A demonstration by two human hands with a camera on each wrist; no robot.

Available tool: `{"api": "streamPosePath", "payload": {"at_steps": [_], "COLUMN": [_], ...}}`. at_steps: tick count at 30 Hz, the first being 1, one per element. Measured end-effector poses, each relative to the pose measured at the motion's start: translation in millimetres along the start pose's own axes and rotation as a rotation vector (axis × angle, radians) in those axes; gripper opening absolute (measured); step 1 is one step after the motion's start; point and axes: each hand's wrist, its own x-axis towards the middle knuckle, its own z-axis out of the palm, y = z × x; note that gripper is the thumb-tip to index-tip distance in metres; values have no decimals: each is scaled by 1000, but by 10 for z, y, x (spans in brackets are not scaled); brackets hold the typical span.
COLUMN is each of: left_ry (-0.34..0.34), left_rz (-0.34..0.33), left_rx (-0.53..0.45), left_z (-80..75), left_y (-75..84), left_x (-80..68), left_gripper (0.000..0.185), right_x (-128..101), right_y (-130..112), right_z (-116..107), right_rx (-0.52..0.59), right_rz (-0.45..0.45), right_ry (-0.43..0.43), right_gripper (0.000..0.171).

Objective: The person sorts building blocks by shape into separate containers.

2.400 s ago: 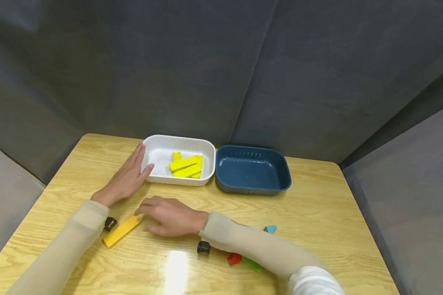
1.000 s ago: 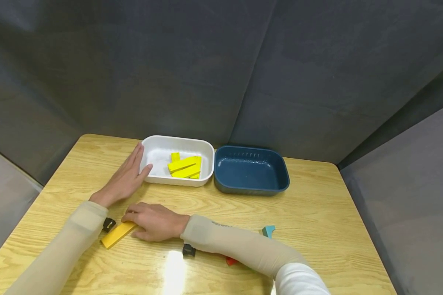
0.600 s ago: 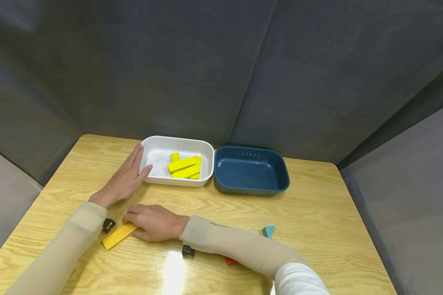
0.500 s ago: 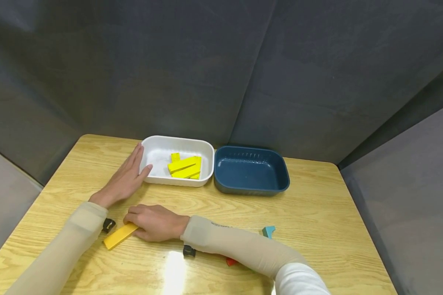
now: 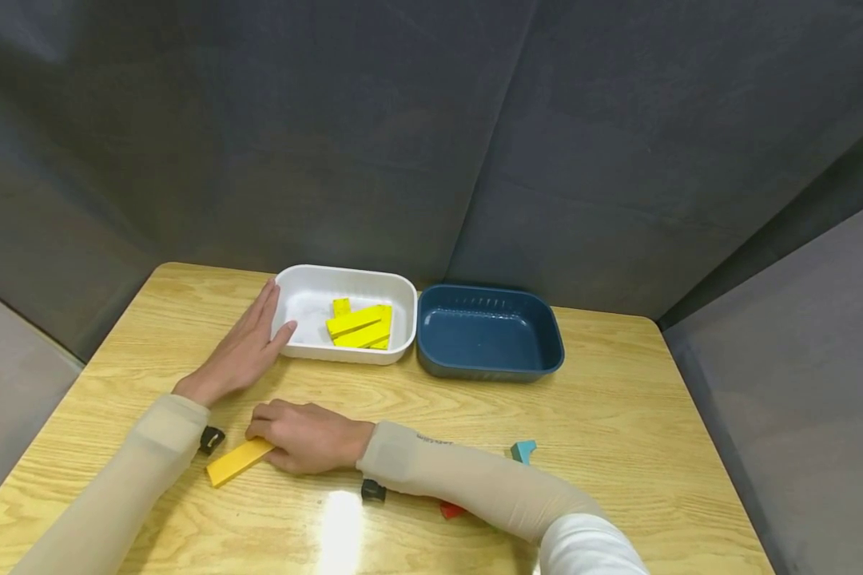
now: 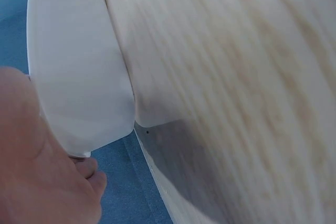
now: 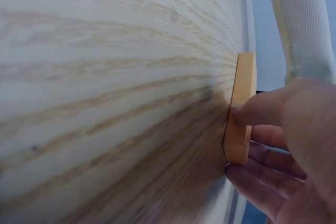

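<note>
My right hand [image 5: 309,437] pinches one end of an orange-yellow rectangular block [image 5: 237,461], which slants across the near left of the table. In the right wrist view the thumb lies on one face of the block [image 7: 242,85], with the fingers on its other side and by its end. My left hand [image 5: 240,347] rests against the left end of a white bin [image 5: 347,354], fingers straight and thumb at the front corner. The left wrist view shows the thumb side of that hand [image 6: 44,166] at the bin's wall [image 6: 84,61]. Inside the bin lie several bright yellow blocks [image 5: 363,326].
A dark blue bin [image 5: 492,372] stands right beside the white one, at the table's back edge. A light blue piece [image 5: 523,451] and a partly hidden red piece [image 5: 451,509] lie around my right forearm. Grey curtains [image 5: 403,144] rise behind the wooden table [image 5: 618,415].
My right hand has moved left to the orange-yellow block and taken hold of its end. Over the last half second hand and block have shifted slightly right. The left hand stays at the white bin.
</note>
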Motion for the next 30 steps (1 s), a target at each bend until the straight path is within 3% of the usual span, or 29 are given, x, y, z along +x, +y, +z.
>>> {"api": "streamPosePath", "payload": {"at_steps": [30], "left_ry": [-17], "left_rz": [-17], "left_rx": [6], "left_z": [2], "left_y": [5], "left_x": [5], "left_gripper": [83], "right_x": [-179], "right_y": [48], "right_z": [-79], "right_rx": [44], "right_rz": [-12], "right_ry": [15], "right_gripper": [34]}}
